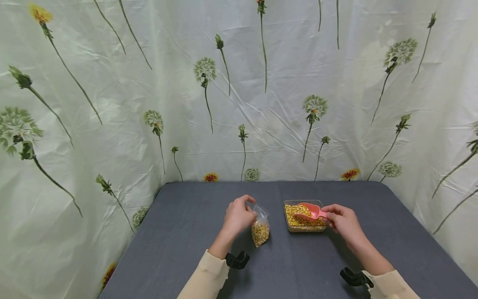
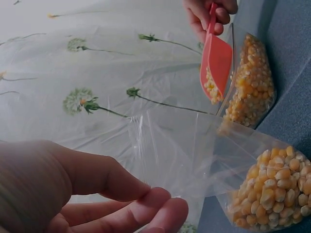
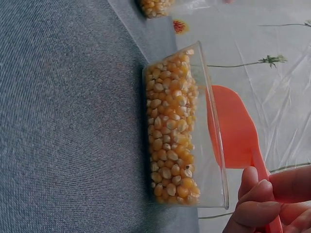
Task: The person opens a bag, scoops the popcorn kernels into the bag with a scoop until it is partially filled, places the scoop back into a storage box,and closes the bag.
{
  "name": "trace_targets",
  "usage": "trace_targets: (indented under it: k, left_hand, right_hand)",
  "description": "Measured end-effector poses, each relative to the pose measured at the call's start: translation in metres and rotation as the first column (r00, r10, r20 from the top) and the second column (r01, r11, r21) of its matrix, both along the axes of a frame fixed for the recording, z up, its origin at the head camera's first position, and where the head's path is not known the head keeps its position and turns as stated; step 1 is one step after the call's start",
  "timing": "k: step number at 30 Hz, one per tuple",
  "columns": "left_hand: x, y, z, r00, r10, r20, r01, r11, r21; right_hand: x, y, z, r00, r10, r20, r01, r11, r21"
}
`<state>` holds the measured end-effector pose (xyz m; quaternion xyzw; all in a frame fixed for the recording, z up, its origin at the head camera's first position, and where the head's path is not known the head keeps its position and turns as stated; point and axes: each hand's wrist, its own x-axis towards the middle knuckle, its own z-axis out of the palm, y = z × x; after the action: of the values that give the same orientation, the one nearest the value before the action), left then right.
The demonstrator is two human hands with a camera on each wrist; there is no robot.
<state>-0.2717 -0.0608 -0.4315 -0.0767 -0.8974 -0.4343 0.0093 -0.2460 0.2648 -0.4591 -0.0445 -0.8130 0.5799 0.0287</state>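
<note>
My left hand (image 1: pixel 240 215) pinches the rim of a clear plastic bag (image 2: pixel 180 150) between thumb and fingertips. Corn kernels (image 2: pixel 272 191) fill the bag's lower part, which hangs down by the table. To the right, my right hand (image 1: pixel 342 222) grips the handle of a pink-red scoop (image 1: pixel 313 211). A few kernels lie in the scoop's bowl, visible in the left wrist view. The scoop is over a clear rectangular container (image 1: pixel 304 229) of corn kernels (image 3: pixel 170 131), its bowl at rim height in the right wrist view.
A dark grey cloth covers the table (image 1: pixel 179 241). Behind it hangs a pale curtain (image 1: pixel 231 108) printed with dandelions. Each wrist carries a black camera band, such as the left band (image 1: pixel 237 260).
</note>
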Motion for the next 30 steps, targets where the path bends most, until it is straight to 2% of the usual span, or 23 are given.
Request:
trace_targets:
  k: [9, 16, 26, 30]
  left_hand:
    - [0.0006, 0.0005, 0.0029, 1.0, 0.011, -0.013, -0.01, 0.997, 0.075]
    - [0.0004, 0.0009, 0.0032, 0.999, 0.03, -0.024, -0.028, 0.995, 0.096]
    - [-0.0009, -0.0003, -0.0025, 0.995, 0.095, -0.043, -0.093, 0.995, 0.045]
    - [-0.0008, -0.0012, -0.0052, 0.994, 0.095, -0.06, -0.093, 0.995, 0.024]
  right_hand:
    - [0.0016, 0.0015, 0.0014, 1.0, -0.023, 0.0, 0.023, 1.0, -0.017]
    - [0.0047, 0.0028, 0.0015, 0.999, -0.032, 0.004, 0.032, 0.999, -0.022]
    - [0.0072, 0.004, 0.0019, 0.999, -0.041, -0.016, 0.041, 0.999, -0.027]
    - [0.0091, 0.0046, 0.0035, 0.999, -0.039, -0.017, 0.038, 0.999, -0.027]
